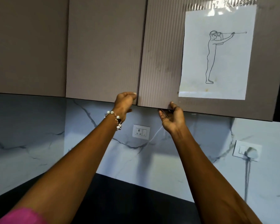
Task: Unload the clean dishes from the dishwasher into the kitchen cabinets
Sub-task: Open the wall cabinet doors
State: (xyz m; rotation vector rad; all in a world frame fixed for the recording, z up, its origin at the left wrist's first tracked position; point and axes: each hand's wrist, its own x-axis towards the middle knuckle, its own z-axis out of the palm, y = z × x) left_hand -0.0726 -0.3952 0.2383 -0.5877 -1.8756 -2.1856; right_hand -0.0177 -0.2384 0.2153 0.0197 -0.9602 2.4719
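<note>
Overhead, ribbed taupe cabinets above a marble backsplash [39, 135] and dark counter [120, 199]. Left hand [124, 102] — fingers curled round the lower corner of the middle cabinet door [103, 54]. Right hand [172, 118] pinching the bottom edge of the right cabinet door [162, 62] — thumb in front, fingers hooked beneath. No dishes visible.

Tabletop [120, 199]: dark, near-black surface, seen only as a wedge low in the view between the two forearms. Its far edge meets the white, grey-veined marble-look wall, rising to a peak near centre. The arms cover much of it. The visible part is plain, matte, with no sheen.
</note>
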